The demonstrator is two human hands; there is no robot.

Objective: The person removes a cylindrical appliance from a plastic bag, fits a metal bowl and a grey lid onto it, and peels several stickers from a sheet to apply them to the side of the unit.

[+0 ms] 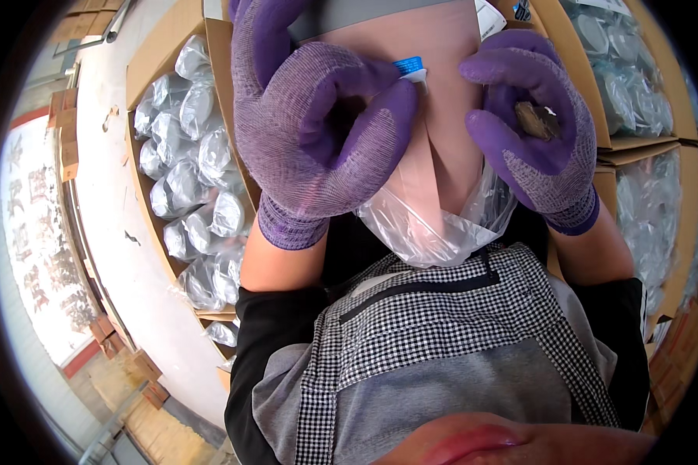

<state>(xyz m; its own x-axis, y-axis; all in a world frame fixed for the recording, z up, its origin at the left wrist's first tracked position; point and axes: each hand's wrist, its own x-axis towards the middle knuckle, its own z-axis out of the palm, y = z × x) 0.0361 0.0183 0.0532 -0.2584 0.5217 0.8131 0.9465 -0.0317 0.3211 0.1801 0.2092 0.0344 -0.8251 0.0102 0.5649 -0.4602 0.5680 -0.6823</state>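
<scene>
My left hand, in a purple-coated knit glove, pinches a small blue-and-white label between thumb and forefinger. The label lies over a smooth pinkish-beige piece with a folded flap, whose kind I cannot make out. A clear plastic bag surrounds its near end. At the right side of that piece, my right hand is curled, thumb and forefinger apart. Within its bent fingers sits a crumpled brown scrap, perhaps tape or card. A grey surface shows beyond the pinkish piece.
To my left stands a long cardboard box with several plastic-wrapped round items. More open cartons with clear-wrapped goods stand at the right. A pale floor runs along the far left, beside stacked brown boxes.
</scene>
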